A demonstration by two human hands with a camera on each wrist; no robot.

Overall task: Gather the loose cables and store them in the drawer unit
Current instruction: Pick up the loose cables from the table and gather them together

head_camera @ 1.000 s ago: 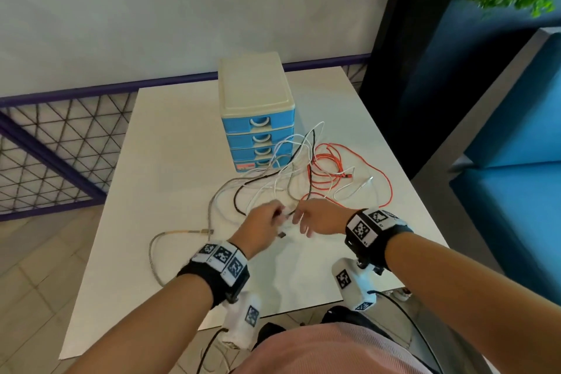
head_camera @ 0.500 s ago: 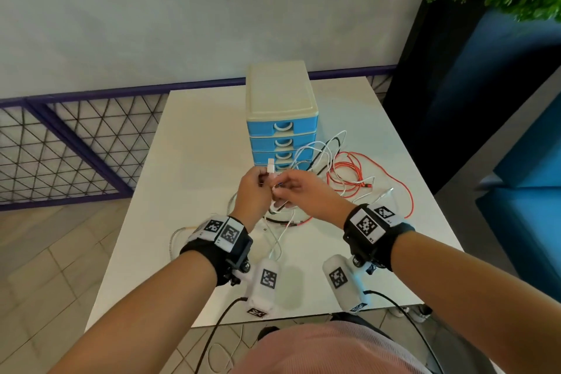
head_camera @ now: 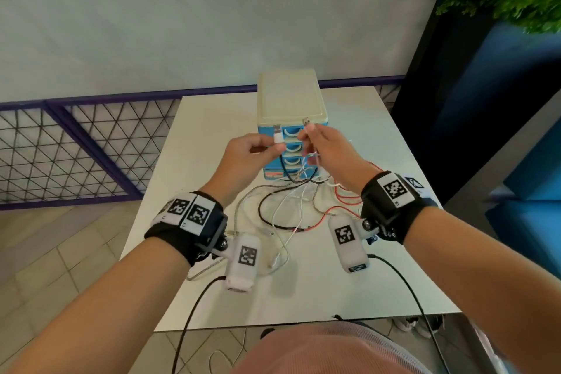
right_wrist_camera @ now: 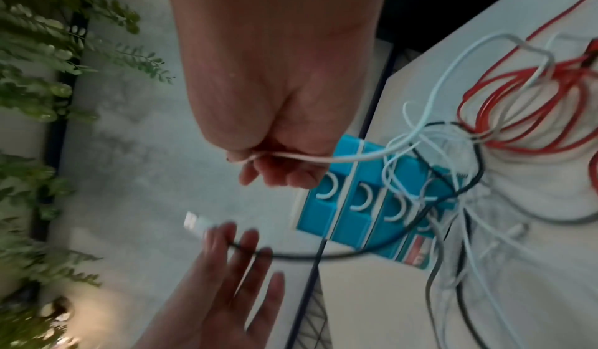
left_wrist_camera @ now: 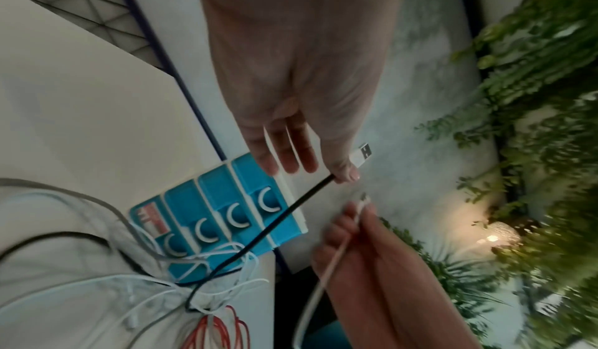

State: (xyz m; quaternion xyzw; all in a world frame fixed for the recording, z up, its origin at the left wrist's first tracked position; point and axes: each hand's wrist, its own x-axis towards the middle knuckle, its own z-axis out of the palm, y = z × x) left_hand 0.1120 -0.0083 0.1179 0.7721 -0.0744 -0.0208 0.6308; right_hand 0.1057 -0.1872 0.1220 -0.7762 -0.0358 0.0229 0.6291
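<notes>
Above the table [head_camera: 212,118], in front of the drawer unit [head_camera: 291,100], we have two cable ends raised clear of the tangle [head_camera: 297,206]. Left hand [head_camera: 246,155]: thumb and forefinger pinch the white USB plug [head_camera: 277,133] of the black cable [left_wrist_camera: 284,213], other fingers straight and spread. Right hand [head_camera: 331,152]: curled round the end of a white cable [right_wrist_camera: 323,158], small connector poking up past the fingertips. Both cables run down into the heap lying on the table just before the unit, where white, black, braided and red cable [head_camera: 349,197] cross each other; some loops lie against the lower drawer fronts. All four drawers look closed. Our judgement: the step in hand is separating single cables from the knot, and the job is barely begun. To do it well we should draw one end at a time, slowly, watching where black crosses white, and feed the plug back through any loop that tightens, not tug. Pulling both at once may cinch the knot or drag the heap against the unit. Once one is free, coil it, then open a drawer.
</notes>
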